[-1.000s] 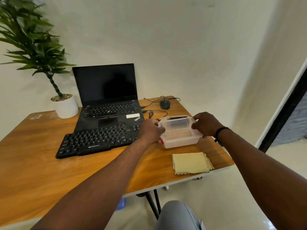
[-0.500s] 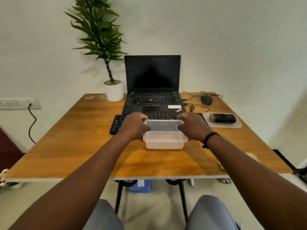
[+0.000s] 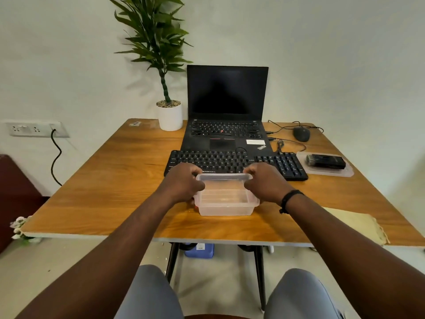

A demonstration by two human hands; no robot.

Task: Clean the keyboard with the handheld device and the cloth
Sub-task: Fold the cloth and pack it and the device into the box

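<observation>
A clear plastic box [image 3: 226, 199] stands on the wooden table [image 3: 119, 180], just in front of the black keyboard [image 3: 234, 161]. My left hand [image 3: 184, 183] grips its left rim and my right hand [image 3: 264, 183] grips its right rim. The box looks empty. The black handheld device [image 3: 325, 161] lies on the clear lid [image 3: 345, 172] to the right of the keyboard. The yellow cloth [image 3: 358, 224] lies at the table's front right edge, partly hidden by my right forearm.
An open black laptop [image 3: 226, 104] stands behind the keyboard. A potted plant [image 3: 170, 113] is to its left, a mouse [image 3: 301, 133] with cables to its right. A wall socket [image 3: 34, 128] with a black cord is at the left.
The view swung from the table's right side to face it squarely. The box came to the front centre of the table, held by both hands. The device now lies on the lid at right.
</observation>
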